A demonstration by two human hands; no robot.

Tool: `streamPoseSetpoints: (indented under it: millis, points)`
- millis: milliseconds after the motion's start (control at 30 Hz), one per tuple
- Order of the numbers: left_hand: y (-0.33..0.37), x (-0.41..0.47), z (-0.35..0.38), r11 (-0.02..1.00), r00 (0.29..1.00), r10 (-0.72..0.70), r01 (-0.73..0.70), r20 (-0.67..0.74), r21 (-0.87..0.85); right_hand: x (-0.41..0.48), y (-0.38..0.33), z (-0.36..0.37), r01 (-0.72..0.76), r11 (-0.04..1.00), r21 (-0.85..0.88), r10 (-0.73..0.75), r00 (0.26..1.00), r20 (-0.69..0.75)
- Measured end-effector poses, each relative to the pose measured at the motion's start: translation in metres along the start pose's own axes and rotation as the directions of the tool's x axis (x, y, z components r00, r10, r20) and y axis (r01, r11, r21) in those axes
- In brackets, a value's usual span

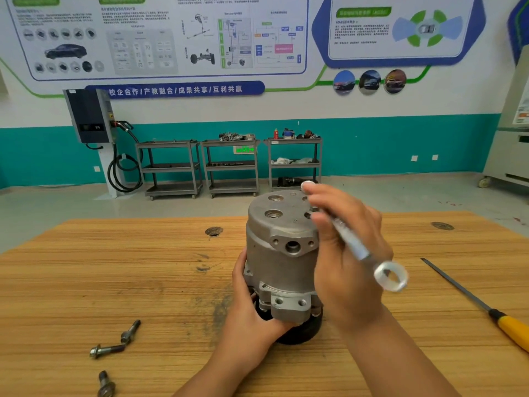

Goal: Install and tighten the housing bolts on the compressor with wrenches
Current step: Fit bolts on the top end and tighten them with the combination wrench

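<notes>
A grey metal compressor (279, 262) stands upright on its black pulley in the middle of the wooden table (114, 267). My left hand (249, 308) grips its lower left side. My right hand (347, 253) holds a silver ring wrench (355, 247) at the compressor's top right edge. One ring end (390, 275) sticks out toward me, and the far end (308, 185) shows above my fingers over the top face. Three loose bolts lie at the front left: one (130, 332), a second (107, 350) and a third (106, 384).
A screwdriver with a yellow handle (509, 329) lies on the table at the right. Two round holes (213, 231) (442, 225) are set in the tabletop. Behind the table stand three grey shelf carts (230, 167) and a charging unit (91, 116) against the wall.
</notes>
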State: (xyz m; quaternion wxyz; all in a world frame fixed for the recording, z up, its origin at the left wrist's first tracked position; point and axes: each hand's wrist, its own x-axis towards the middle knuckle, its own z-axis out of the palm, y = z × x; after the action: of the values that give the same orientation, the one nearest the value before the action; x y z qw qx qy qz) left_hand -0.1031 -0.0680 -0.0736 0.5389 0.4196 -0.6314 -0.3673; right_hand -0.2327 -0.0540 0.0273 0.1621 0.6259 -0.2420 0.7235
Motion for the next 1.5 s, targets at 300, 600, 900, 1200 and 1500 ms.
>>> streamPoseSetpoints:
  millis: [300, 600, 900, 1200, 1500]
  points:
    - [0.001, -0.001, 0.0, 1.0, 1.0, -0.021, 0.021, 0.01, 0.015, 0.024, 0.03, -0.017, -0.563, 0.525, 0.638, 0.653, 0.748, 0.122]
    - [0.005, -0.002, -0.001, 0.999, 1.0, -0.02, 0.019, 0.011, 0.033, 0.022, 0.036, -0.016, -0.635, 0.326, 0.7, 0.707, 0.655, 0.266]
    - [0.006, -0.001, 0.0, 0.998, 1.0, -0.031, 0.031, -0.002, 0.05, 0.028, 0.036, -0.018, -0.694, 0.379, 0.612, 0.711, 0.642, 0.288]
    - [0.002, 0.0, -0.002, 0.999, 1.0, -0.014, 0.015, -0.012, 0.049, 0.024, 0.036, -0.009, -0.706, 0.408, 0.579, 0.721, 0.638, 0.27]
    - [0.0, 0.0, -0.002, 0.998, 0.999, -0.028, 0.029, -0.017, 0.052, 0.007, 0.012, -0.012, -0.547, 0.735, 0.401, 0.582, 0.812, 0.04]
